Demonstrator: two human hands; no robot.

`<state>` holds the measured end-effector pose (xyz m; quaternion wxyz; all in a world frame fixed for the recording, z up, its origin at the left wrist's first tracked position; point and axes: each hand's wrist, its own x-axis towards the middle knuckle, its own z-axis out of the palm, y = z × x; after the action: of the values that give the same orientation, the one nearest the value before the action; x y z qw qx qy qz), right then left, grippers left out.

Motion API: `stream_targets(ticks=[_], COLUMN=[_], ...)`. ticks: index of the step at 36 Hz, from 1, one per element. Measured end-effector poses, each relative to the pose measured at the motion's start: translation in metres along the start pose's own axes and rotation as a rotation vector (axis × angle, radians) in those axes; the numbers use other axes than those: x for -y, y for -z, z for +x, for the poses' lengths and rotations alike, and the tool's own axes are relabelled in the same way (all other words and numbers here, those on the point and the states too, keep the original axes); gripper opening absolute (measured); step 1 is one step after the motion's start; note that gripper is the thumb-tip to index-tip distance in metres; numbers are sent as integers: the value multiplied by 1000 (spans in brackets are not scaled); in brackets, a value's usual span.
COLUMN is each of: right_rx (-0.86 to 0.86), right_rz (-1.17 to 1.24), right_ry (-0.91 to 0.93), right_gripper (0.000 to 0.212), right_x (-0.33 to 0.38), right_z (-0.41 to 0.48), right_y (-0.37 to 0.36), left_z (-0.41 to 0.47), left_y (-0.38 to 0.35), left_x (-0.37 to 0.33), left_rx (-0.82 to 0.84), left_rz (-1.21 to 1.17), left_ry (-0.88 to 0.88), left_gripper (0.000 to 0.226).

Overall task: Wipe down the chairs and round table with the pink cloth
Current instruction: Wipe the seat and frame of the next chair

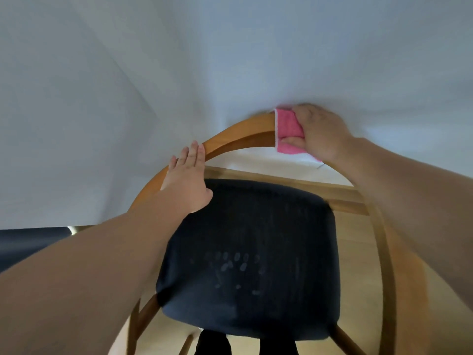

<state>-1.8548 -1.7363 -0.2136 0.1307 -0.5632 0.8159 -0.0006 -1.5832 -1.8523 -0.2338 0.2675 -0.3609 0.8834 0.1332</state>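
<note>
A wooden chair with a curved backrest rail point(238, 135) and a dark blue padded seat point(250, 257) stands right below me, close to a white wall. My right hand point(320, 131) grips the folded pink cloth point(288, 130), wrapped over the top of the rail at its far middle. My left hand point(186, 175) rests with straight fingers on the left part of the same rail, thumb pointing toward the seat. The round table is not in view.
The white wall point(179, 60) fills the upper half of the view, right behind the chair. Light wooden floor point(358, 239) and a wooden skirting board point(307, 185) show past the seat. Something dark blue point(30, 239) sits at the left edge.
</note>
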Motion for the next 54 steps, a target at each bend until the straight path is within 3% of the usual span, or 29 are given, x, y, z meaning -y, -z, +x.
stream_targets(ticks=[11,18,23,31,35,41,49,54], right_rx=[-50,86,84,52,22,-13,28,59], right_rz=[55,91,95,67,87,79,84,89], right_ry=[-230,-447,-435,-382,-359,-303,-351,-433], right_gripper=[67,53,49,49,51,46,35,39], right_x=[-41,-82,-86,-92,-93,-97,-100,-99], right_z=[-48,-105,-105,-106,-108,-107,-129,-151], right_y=[-25,-61,-67,-72,-73,-78,-77,-82], left_z=[1,2,2,27,49,73,77,79], left_y=[-5,-6,7,49,60,63,52,50], left_x=[-1,-5,-20,-130,-183,-232,-243,-243], left_rx=[-38,-50,-57,-411,-398,-222,-285,-289], left_rz=[36,92,97,132,252,458,550,575], left_ry=[-7,4,36,-440,-641,-705,-639,-637], left_gripper=[103,105,93,61,54,63,53,52])
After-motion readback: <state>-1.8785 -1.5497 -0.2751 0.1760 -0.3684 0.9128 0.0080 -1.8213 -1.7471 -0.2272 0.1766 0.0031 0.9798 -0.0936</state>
